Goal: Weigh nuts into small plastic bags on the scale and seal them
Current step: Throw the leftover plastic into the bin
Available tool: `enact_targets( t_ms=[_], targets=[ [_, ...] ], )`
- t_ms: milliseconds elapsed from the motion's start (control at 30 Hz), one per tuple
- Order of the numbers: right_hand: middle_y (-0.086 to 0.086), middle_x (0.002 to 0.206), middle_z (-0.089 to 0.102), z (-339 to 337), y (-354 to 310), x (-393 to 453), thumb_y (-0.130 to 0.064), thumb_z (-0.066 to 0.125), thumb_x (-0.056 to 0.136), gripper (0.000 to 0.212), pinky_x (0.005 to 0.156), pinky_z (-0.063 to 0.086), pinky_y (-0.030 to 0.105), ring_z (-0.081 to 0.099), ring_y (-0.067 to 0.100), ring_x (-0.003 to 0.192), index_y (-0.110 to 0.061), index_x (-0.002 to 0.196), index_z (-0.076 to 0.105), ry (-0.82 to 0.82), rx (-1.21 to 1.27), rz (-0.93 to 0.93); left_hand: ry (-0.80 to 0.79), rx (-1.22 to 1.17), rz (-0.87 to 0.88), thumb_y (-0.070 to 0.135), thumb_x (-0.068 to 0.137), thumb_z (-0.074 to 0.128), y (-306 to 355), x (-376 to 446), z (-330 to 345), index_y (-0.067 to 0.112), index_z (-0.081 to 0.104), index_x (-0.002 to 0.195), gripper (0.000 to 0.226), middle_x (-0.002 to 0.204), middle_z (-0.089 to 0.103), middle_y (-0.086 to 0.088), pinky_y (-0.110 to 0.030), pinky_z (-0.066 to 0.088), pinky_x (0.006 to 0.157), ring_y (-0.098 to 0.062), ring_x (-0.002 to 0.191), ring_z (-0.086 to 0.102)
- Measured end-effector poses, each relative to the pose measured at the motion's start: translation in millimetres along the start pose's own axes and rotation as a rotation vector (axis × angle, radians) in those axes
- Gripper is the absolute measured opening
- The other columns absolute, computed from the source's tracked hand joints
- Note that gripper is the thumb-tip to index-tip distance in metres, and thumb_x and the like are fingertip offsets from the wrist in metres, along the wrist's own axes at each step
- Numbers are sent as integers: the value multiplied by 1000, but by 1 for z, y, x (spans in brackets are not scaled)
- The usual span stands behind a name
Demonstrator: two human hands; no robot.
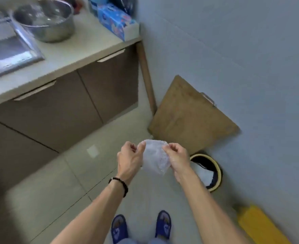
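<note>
Person stands on the tiled floor (71,175), turned away from the counter (85,48), both arms out in front. A small clear plastic bag (155,155) hangs between the hands at about waist level, over the floor and not on the scale (9,55). Left hand (130,158) pinches the bag's top left edge between thumb and curled fingers; right hand (176,156) pinches the top right edge the same way. The two-sided hold looks like an attempt to pull the mouth open or rub the sides apart; the bag appears empty, though blur makes that uncertain. No nuts can be made out. A steel bowl (44,22) sits on the counter just behind the scale, a blue box (115,20) near the counter's far corner. A bin (209,170) stands just below right of the hands, a wooden board (191,117) leaning on the wall behind it. Open floor lies to the left, toward the counter edge.
</note>
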State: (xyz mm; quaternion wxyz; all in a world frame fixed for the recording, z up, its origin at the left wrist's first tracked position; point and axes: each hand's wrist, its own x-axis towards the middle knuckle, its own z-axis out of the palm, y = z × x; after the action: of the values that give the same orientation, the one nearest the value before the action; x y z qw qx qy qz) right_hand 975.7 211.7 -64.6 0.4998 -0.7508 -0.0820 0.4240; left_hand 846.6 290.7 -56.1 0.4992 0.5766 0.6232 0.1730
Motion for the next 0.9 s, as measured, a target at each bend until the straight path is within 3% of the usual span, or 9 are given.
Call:
enact_targets(
  t_ms=[100, 200, 300, 467, 600, 767, 833, 900],
  targets=[
    [2, 81, 60, -66, 42, 28, -19, 63, 93, 14, 55, 45, 17, 52, 12, 69, -6, 98, 64, 134, 27, 69, -175, 110, 35, 50, 89, 58, -4, -2, 90, 11, 50, 72, 43, 53, 57, 4, -37, 56, 63, -21, 57, 66],
    [1, 83, 60, -123, 97, 68, -24, 63, 93, 17, 60, 42, 23, 53, 14, 73, -8, 98, 64, 262, 63, 144, -358, 141, 6, 48, 90, 58, -23, 1, 184, 14, 50, 65, 42, 48, 55, 5, -42, 58, 67, -22, 57, 66],
    [0, 90, 63, -172, 152, 115, -26, 63, 94, 17, 62, 43, 25, 55, 12, 77, -11, 100, 64, 374, 93, 227, -526, 125, -124, 44, 93, 57, -55, 14, 277, 12, 57, 88, 33, 67, 60, -1, -47, 57, 81, -20, 67, 61],
    [-1, 102, 61, -231, 233, 207, -29, 59, 96, 12, 71, 43, 29, 55, 15, 91, -19, 101, 63, 399, 108, 315, -772, 80, -239, 56, 98, 36, -114, 51, 403, 20, 58, 112, 45, 103, 63, 1, -39, 50, 94, -16, 100, 60],
    [-3, 118, 55, -249, 285, 275, -32, 48, 101, 18, 80, 38, 31, 50, 17, 103, -24, 113, 59, 342, 39, 335, -833, 181, -310, 78, 82, 28, -157, 91, 471, 29, 45, 139, 77, 137, 53, 0, -45, 37, 110, -22, 126, 48],
    [-1, 144, 47, -254, 326, 309, -33, 44, 103, 39, 101, 36, 31, 45, 20, 128, -21, 140, 48, 150, -246, 365, -770, 303, -366, 63, 96, 28, -189, 115, 505, 27, 41, 144, 61, 142, 47, -8, -50, 37, 109, -32, 128, 46],
    [0, 150, 42, -256, 329, 310, -33, 44, 103, 46, 109, 33, 34, 42, 21, 135, -20, 146, 40, 112, -324, 357, -769, 309, -328, 62, 97, 28, -190, 112, 505, 25, 39, 145, 62, 145, 44, -8, -45, 38, 109, -30, 129, 45],
    [1, 153, 39, -257, 323, 304, -34, 44, 102, 49, 112, 34, 37, 40, 23, 138, -21, 149, 36, 99, -402, 336, -787, 324, -195, 57, 99, 27, -187, 104, 495, 20, 43, 142, 58, 141, 48, -6, -29, 41, 98, -19, 117, 48]
  ],
)
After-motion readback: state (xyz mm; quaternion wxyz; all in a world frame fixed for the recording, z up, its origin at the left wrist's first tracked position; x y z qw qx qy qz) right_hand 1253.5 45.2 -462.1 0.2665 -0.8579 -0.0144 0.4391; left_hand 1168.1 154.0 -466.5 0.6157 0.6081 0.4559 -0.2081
